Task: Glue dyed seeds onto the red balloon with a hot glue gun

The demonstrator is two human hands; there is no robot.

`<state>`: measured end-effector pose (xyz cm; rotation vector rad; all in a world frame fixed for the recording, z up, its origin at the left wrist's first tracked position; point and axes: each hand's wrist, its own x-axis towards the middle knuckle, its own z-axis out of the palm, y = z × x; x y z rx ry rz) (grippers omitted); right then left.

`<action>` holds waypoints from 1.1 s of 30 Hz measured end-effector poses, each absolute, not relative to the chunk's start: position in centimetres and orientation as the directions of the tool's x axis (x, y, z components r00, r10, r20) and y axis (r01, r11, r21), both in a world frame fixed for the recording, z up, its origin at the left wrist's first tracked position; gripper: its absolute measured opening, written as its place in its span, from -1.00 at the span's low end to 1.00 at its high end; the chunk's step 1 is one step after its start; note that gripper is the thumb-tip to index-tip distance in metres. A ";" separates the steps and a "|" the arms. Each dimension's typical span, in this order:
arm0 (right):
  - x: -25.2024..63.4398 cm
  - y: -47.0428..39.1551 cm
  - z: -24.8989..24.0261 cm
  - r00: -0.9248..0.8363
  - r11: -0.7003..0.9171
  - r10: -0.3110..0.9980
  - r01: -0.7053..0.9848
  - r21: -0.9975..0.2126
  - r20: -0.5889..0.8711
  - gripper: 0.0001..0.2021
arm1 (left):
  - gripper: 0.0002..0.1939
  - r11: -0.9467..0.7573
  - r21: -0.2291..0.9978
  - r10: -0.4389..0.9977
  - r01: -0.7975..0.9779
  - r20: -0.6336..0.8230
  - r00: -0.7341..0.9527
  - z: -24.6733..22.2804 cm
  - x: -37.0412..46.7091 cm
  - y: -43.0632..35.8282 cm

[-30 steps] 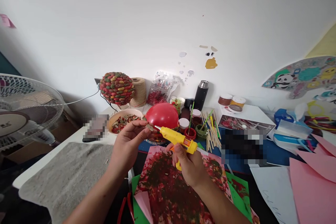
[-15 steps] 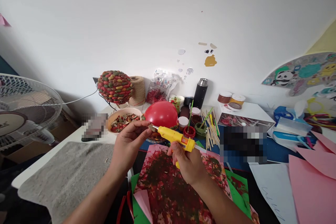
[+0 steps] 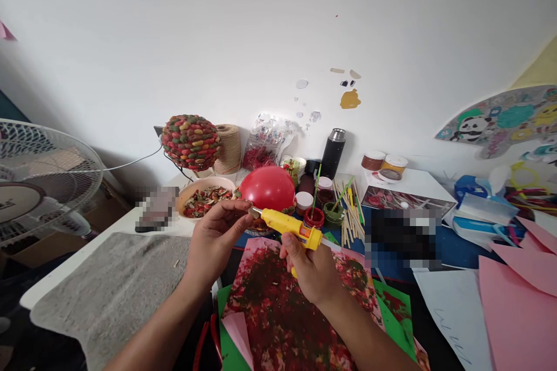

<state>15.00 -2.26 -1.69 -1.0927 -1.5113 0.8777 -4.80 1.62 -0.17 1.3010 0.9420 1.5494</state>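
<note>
1. I have the right hand (image 3: 312, 271) wrapped firmly around the grip of a yellow hot glue gun (image 3: 285, 225), its nozzle aimed toward the left.
2. My left hand (image 3: 214, 239) has thumb and forefinger pinched together on a small shell-like piece (image 3: 254, 214), held right at the nozzle tip; whether the two touch, I cannot tell.
3. Both hands are raised in the middle of the scene, on the near side of a red balloon (image 3: 267, 186).
4. Just beyond the left hand I see a peach bowl (image 3: 226, 184) of painted shell pieces, with a multicoloured ball (image 3: 190, 142) and a twine spool (image 3: 228, 151) on its far side.
5. To the right of the balloon stand an open red paint jar (image 3: 314, 220) and a green paint jar (image 3: 334, 215), each with a green stick in it; wooden sticks (image 3: 347, 226) lie beside them.
6. Below the glue gun, on the near side, lies a paint-smeared pink sheet (image 3: 291, 319); a gray cloth (image 3: 108, 284) lies to its left.
</note>
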 end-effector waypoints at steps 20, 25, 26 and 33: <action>14.9 -2.3 -1.8 -0.056 0.332 0.943 0.235 -0.913 0.328 -0.31 | -0.66 -0.341 0.936 0.939 -0.088 0.336 -0.074 -0.1 -4.9 1.5; 14.9 -2.3 -2.0 -0.055 0.345 0.938 0.241 -0.907 0.342 -0.31 | -0.66 -0.335 0.938 0.941 -0.093 0.330 -0.070 -0.3 -5.0 1.5; 14.9 -2.3 -2.0 -0.055 0.347 0.937 0.243 -0.906 0.344 -0.31 | -0.66 -0.332 0.939 0.943 -0.095 0.327 -0.067 -0.3 -5.0 1.5; 14.9 -2.2 -1.9 -0.061 0.350 0.936 0.267 -0.898 0.347 -0.33 | -0.67 -0.337 0.936 0.941 -0.106 0.330 -0.077 -0.2 -5.1 1.5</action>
